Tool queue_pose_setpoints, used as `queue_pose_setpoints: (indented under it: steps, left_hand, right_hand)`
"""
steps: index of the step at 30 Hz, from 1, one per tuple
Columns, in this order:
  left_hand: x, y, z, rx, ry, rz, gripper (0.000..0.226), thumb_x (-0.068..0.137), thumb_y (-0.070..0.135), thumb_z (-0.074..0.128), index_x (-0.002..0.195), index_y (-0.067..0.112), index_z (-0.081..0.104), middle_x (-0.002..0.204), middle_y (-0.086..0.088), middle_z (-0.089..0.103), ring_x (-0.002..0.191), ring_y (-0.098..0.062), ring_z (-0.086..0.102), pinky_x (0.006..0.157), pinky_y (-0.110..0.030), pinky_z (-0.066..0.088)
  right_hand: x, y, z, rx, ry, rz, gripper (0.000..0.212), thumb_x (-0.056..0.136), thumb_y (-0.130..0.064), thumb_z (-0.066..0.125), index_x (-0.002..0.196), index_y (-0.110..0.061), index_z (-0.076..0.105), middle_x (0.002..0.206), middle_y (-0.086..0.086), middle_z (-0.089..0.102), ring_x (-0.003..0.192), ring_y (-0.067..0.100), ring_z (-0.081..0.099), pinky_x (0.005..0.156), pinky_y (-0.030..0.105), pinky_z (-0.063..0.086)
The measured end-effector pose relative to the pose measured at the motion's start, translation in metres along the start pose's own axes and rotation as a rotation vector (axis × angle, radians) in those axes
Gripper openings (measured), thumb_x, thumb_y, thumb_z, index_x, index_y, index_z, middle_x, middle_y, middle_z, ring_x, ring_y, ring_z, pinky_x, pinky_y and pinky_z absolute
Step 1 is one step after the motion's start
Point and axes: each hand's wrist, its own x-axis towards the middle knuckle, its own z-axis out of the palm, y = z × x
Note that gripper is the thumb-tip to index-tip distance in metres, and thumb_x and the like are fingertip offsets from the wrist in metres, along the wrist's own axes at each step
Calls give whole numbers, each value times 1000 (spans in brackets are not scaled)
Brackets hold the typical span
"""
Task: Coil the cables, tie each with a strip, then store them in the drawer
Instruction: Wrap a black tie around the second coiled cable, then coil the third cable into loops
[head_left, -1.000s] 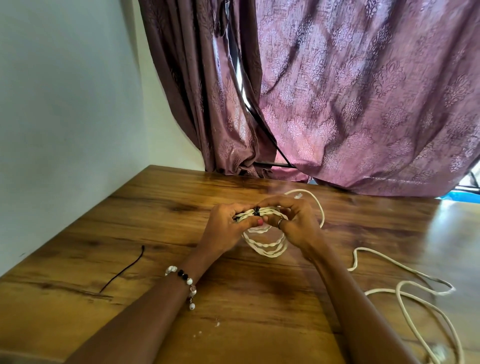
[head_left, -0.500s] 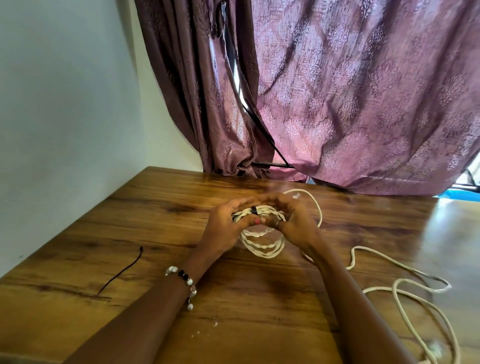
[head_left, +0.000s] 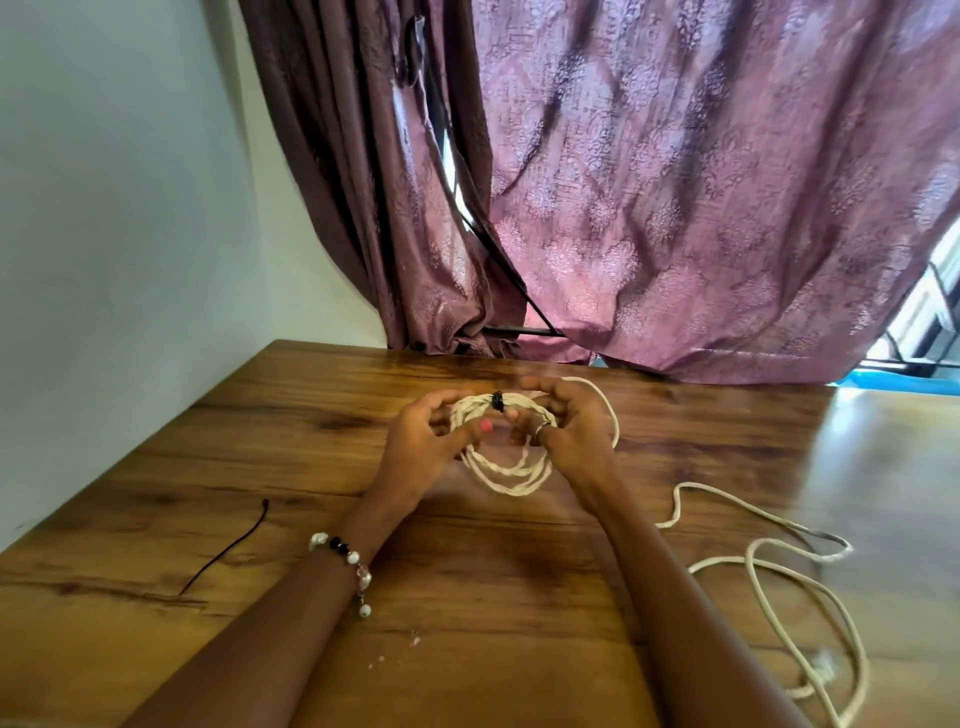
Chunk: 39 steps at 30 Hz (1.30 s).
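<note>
At lower left of the frame a spare black strip (head_left: 226, 548) is lying loose on the wooden table (head_left: 467, 623), untouched and well apart from the hands. At centre, the left hand (head_left: 421, 457) is gripping the left side of the coiled white cable (head_left: 506, 470), fingers curled round the bundled strands; a black strip (head_left: 497, 401) is sitting wrapped around the top of that coil, between the two hands. The right hand (head_left: 566, 431) is pinching the coil's right side, fingers likewise curled on the strands. Judged from this, the first coil is formed and its tie is being finished or tightened. At right and lower right a second white cable (head_left: 779, 566) is trailing uncoiled across the table. Remaining: coil and tie that one, then stow both; no drawer is showing. No brand, label or legible writing is visible anywhere.
</note>
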Motion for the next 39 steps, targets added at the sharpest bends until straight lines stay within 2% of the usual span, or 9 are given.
queue_pose_setpoints:
  steps: [7, 11, 14, 18, 25, 30, 33, 35, 39]
  left_hand:
    - [-7, 34, 14, -251, 210, -21, 31, 75, 25, 76, 103, 15, 67, 89, -5, 74, 78, -15, 71, 67, -28, 55]
    - [-16, 67, 52, -417, 191, -47, 24, 75, 28, 75, 93, 14, 70, 82, -1, 74, 76, -14, 69, 71, -29, 56]
    - [-27, 97, 97, -526, 43, -102, 40, 72, 38, 71, 93, 5, 70, 84, -13, 73, 76, -25, 68, 74, -40, 57]
    - [-45, 131, 162, -500, -241, -179, 13, 92, 14, 57, 84, 8, 66, 59, 3, 69, 52, -8, 64, 49, -20, 54]
    - [-77, 139, 252, -434, -656, -399, 18, 91, 4, 54, 78, 12, 64, 65, -2, 68, 65, -16, 60, 71, -30, 50]
    - [-87, 128, 289, -323, -723, -608, 19, 96, 22, 55, 86, 6, 52, 79, -19, 57, 71, -28, 57, 72, -36, 50]
    - [-89, 125, 297, -276, -698, -664, 15, 99, 20, 47, 86, 11, 46, 85, -15, 45, 74, -25, 47, 71, -36, 48]
    - [-89, 125, 297, -280, -681, -682, 19, 98, 7, 40, 81, 13, 45, 80, -12, 41, 70, -23, 45, 68, -34, 46]
    - [-79, 123, 283, -374, -612, -645, 24, 94, -7, 35, 88, 9, 51, 83, -16, 53, 75, -28, 59, 72, -35, 51]
  right_hand:
    - [-36, -44, -14, 161, -91, 222, 23, 88, -26, 67, 105, -11, 68, 96, 10, 73, 79, 19, 66, 71, 38, 55]
    - [-63, -88, -57, 129, -105, 227, 24, 86, -22, 67, 101, -4, 70, 90, 13, 69, 66, 19, 63, 61, 32, 56]
    - [-86, -122, -96, 164, 62, 150, 11, 82, -12, 67, 86, -3, 72, 84, 20, 65, 58, 22, 60, 54, 29, 55]
    - [-121, -138, -160, 162, 353, 125, 9, 84, -5, 65, 79, 0, 69, 69, 16, 60, 54, 20, 57, 48, 26, 50]
    - [-186, -111, -250, 157, 740, 358, 15, 91, -7, 58, 78, -2, 64, 59, 11, 58, 50, 20, 55, 47, 27, 51]
    - [-209, -71, -280, 95, 867, 512, 8, 92, -10, 59, 92, -2, 61, 64, 10, 59, 45, 18, 58, 40, 27, 50]
    - [-209, -58, -286, -70, 920, 551, 24, 89, -19, 65, 100, 2, 65, 67, 9, 61, 41, 16, 57, 45, 29, 48]
    - [-207, -56, -288, -225, 946, 556, 32, 85, -31, 70, 85, 1, 67, 68, 15, 63, 43, 21, 56, 42, 28, 48]
    - [-208, -40, -299, -631, 1013, 606, 74, 62, -78, 60, 74, -6, 66, 80, 18, 70, 70, 32, 67, 57, 41, 57]
